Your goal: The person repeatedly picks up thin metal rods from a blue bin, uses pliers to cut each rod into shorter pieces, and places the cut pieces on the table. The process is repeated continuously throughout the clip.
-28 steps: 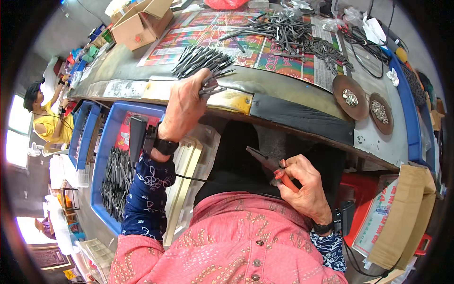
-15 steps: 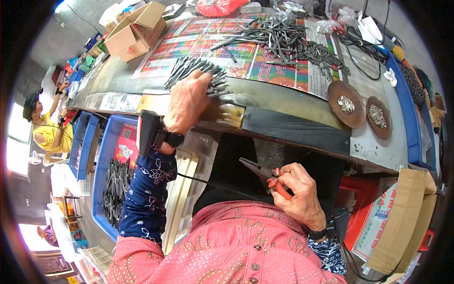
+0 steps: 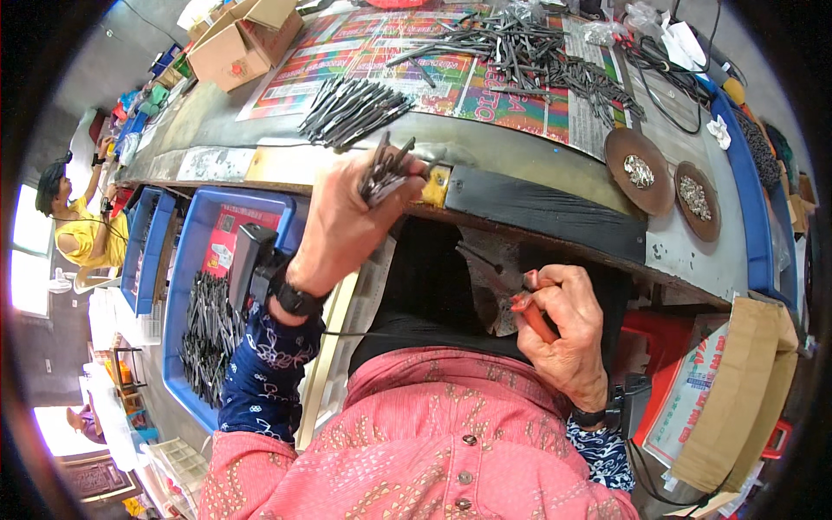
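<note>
My left hand (image 3: 347,212) is closed around a small bunch of thin black strips (image 3: 386,178), held upright just over the table's front edge. Behind it, a neat pile of similar black strips (image 3: 354,111) lies on the table, apart from my fingers. Lower and to the right, my right hand (image 3: 568,329) grips pliers (image 3: 539,319) by their red handles. The dark jaws point up and left in front of my lap, and strong blur hides whether anything is between them.
A tangled heap of black strips (image 3: 529,56) covers printed sheets (image 3: 347,52) farther back. Two brown dishes (image 3: 617,152) with small silvery pieces stand at the right. Below left, a blue bin (image 3: 179,295) holds more strips. A cardboard box (image 3: 247,52) is at the back left.
My left hand has come off the pile toward me, with a bunch of black strips now showing in it. My right hand and the pliers have shifted slightly right and up.
</note>
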Tool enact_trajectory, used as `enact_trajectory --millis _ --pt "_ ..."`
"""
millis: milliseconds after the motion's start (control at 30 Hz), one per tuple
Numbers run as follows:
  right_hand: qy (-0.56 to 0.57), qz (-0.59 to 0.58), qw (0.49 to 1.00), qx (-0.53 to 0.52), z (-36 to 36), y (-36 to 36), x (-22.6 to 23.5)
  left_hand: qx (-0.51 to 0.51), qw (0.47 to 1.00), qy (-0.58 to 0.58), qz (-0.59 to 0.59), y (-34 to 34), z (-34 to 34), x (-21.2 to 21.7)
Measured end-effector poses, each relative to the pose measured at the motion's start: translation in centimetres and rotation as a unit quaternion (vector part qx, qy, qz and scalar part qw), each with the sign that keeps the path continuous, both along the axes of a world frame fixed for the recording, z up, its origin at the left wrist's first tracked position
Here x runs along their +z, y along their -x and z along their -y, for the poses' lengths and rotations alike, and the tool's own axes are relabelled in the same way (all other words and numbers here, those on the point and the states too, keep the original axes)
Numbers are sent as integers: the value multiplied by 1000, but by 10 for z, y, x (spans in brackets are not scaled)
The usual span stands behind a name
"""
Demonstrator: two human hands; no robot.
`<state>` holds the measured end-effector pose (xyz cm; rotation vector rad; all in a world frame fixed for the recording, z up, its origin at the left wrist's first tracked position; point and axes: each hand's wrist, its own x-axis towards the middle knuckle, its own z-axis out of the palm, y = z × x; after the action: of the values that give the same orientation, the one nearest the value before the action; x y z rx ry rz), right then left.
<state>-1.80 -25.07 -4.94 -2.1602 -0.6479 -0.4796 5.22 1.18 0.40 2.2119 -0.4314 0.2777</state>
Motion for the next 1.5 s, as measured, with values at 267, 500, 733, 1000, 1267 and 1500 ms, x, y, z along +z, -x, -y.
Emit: enact_trajectory --millis 267,500,733,1000,1267,1500 --pt "79 83 992 -44 -3 12 16 -27 879 386 -280 53 14 -7" --pt "133 131 982 -41 -7 21 20 -63 792 486 -363 74 7 -7" --pt "162 145 975 -40 -10 24 23 -65 775 498 -384 81 4 -6" --pt "97 49 993 47 -11 20 11 -78 850 410 -322 87 0 -17" --pt "-136 -374 857 328 8 10 2 -189 972 15 137 84 -6 -12" --pt "-179 -353 882 257 4 14 -1 -186 967 -43 171 64 0 0"
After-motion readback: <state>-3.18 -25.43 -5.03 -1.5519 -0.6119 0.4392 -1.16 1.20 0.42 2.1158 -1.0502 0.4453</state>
